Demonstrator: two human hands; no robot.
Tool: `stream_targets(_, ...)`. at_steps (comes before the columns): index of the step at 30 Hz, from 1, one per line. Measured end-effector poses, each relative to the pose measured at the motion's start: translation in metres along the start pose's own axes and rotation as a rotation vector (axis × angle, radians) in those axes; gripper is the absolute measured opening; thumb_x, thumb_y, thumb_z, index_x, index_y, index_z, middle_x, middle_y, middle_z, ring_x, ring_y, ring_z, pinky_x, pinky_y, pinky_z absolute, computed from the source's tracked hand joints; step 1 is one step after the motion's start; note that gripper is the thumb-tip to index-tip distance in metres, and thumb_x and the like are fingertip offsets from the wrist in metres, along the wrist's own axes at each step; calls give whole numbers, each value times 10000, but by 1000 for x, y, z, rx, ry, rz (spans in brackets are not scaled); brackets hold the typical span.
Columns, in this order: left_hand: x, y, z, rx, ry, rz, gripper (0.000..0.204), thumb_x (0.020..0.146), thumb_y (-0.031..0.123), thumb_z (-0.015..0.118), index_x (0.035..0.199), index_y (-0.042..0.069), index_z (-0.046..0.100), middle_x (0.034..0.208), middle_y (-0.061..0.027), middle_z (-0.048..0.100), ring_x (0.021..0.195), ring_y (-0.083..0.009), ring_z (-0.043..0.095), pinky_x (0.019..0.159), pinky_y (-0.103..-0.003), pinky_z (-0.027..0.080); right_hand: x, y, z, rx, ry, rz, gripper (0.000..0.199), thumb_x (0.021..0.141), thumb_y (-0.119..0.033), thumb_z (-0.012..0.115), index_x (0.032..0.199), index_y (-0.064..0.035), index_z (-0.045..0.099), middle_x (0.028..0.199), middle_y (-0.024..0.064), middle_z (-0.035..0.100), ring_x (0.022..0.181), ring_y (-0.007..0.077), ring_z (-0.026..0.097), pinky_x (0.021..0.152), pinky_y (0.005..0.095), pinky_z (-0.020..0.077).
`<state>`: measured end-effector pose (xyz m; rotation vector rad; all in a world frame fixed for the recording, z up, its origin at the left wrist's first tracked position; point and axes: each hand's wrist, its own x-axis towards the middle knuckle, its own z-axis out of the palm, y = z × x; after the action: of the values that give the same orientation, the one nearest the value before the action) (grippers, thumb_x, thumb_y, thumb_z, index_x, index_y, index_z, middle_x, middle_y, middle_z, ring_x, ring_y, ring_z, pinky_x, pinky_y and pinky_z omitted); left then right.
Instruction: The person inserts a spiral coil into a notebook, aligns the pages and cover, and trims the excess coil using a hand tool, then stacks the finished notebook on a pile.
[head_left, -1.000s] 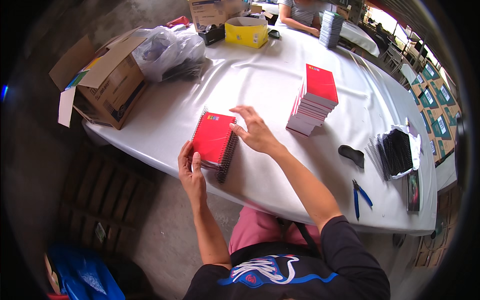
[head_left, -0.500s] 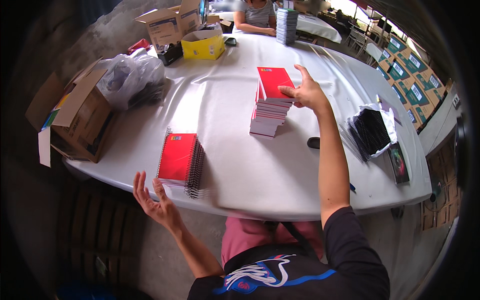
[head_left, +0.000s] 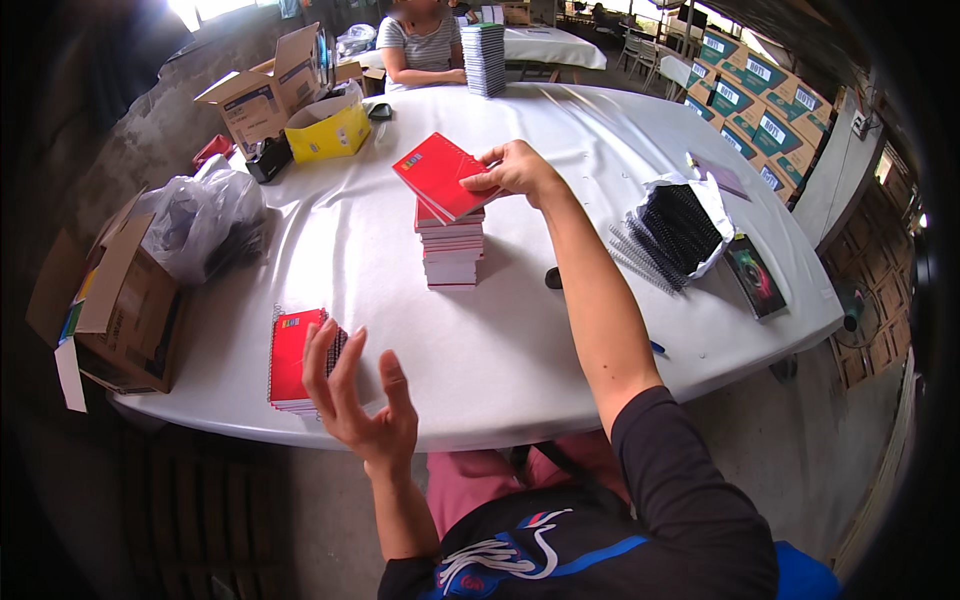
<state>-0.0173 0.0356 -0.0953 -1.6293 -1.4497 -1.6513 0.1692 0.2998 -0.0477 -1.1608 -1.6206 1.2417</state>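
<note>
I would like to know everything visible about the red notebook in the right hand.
The red notebook has a smooth, shiny-looking cover with small multicoloured lettering near one corner, and pale page edges. No coil shows on it. The right hand grips its right side, thumb on the cover. It is turned askew over the stack of similar books; contact there is unclear.

The red paper notebook [head_left: 436, 176] looks glossy, the tablecloth [head_left: 500, 365] shiny.

Head-worn fisheye, looking down, across table [head_left: 530, 350]
</note>
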Motion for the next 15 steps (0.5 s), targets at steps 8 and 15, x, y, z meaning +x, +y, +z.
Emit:
stream_targets(8, 7, 35, 40, -77, -166, 114, 305, 828, 104, 659, 1124, 52, 605, 1245, -172, 506, 1224, -367, 465, 982, -452, 414, -54, -34, 5, -340, 331, -431, 331, 690, -42, 759, 980, -35, 600, 867, 125, 683, 798, 199, 667, 725, 319, 527)
stream_targets(15, -40, 53, 65, -3, -484, 127, 535, 811, 187, 664, 1318, 139, 497, 1364, -93, 458, 1343, -346, 324, 1112, -540, 91, -193, 62, 10, -582, 49, -411, 207, 753, -31, 636, 935, -119, 594, 788, 134, 668, 758, 311, 666, 667, 405, 516)
